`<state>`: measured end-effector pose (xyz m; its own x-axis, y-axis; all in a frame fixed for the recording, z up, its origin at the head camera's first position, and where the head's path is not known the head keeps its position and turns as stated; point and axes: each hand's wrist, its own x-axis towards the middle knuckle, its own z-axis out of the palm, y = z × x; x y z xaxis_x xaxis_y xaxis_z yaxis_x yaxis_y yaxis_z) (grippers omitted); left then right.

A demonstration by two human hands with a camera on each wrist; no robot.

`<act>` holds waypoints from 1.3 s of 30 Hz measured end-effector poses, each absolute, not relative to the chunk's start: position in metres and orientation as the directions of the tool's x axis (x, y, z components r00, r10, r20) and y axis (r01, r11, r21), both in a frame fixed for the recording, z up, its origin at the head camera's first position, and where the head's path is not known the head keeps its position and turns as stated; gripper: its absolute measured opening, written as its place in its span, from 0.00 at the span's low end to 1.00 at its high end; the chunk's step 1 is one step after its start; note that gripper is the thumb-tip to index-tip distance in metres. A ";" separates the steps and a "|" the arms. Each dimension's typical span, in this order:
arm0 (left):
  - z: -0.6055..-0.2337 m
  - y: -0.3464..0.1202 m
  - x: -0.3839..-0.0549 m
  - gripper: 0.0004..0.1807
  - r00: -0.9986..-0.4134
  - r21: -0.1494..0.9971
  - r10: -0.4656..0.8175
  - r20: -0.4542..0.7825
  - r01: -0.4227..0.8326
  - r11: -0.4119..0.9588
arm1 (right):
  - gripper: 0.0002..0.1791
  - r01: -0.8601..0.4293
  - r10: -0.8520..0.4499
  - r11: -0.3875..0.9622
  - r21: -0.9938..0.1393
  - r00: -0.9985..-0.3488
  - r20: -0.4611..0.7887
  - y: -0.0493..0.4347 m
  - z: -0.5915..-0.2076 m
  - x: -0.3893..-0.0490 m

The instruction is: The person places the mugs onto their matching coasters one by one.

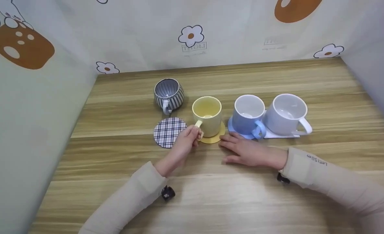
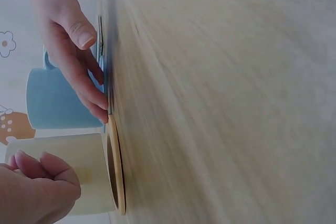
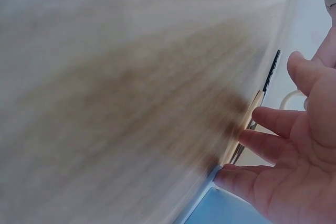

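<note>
My left hand [image 1: 187, 140] pinches the handle of a pale yellow mug [image 1: 211, 122]. The mug stands over a round yellow coaster [image 1: 222, 131], whose rim shows below it in the left wrist view. Spread out low over the table, my right hand [image 1: 245, 149] has its fingertips right at the yellow coaster's edge. Those fingers [image 3: 262, 145] look straight and hold nothing in the right wrist view. Just beyond this hand, a light blue mug [image 1: 248, 118] sits on a blue coaster [image 1: 231, 128]. A round plaid coaster [image 1: 167, 131] lies just left of my left hand.
A grey-striped round mug [image 1: 174, 99] stands behind the plaid coaster. At the right, a white mug [image 1: 283, 120] sits on a white coaster [image 1: 281, 136], close beside the blue mug. Printed fabric walls [image 1: 146, 35] border the wooden table [image 1: 211, 201] at the back and sides.
</note>
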<state>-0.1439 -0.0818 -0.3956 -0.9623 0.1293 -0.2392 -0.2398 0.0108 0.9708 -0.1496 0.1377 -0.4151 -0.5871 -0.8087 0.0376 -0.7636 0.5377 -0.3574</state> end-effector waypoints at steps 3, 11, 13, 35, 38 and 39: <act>-0.397 -0.081 -0.144 0.13 -0.965 0.973 0.129 -0.229 -0.231 0.005 | 0.32 -0.753 -0.803 0.551 -0.361 -0.596 0.017 0.138 -0.415 -0.150; -0.399 -0.079 -0.141 0.13 -0.967 0.975 0.129 -0.221 -0.219 0.029 | 0.31 -0.748 -0.806 0.555 -0.364 -0.592 -0.013 0.138 -0.417 -0.151; -0.400 -0.079 -0.141 0.13 -0.965 0.974 0.133 -0.225 -0.225 0.015 | 0.31 -0.752 -0.809 0.549 -0.365 -0.588 -0.006 0.138 -0.416 -0.151; -0.403 -0.073 -0.136 0.13 -0.955 0.959 0.110 -0.275 -0.281 -0.046 | 0.31 -0.745 -0.804 0.553 -0.372 -0.594 -0.004 0.138 -0.417 -0.152; -0.403 -0.071 -0.134 0.13 -0.953 0.951 0.095 -0.288 -0.296 -0.088 | 0.31 -0.741 -0.802 0.558 -0.374 -0.597 -0.015 0.137 -0.418 -0.152; -0.402 -0.070 -0.133 0.13 -0.951 0.948 0.093 -0.296 -0.305 -0.094 | 0.31 -0.743 -0.804 0.556 -0.373 -0.595 -0.013 0.137 -0.418 -0.152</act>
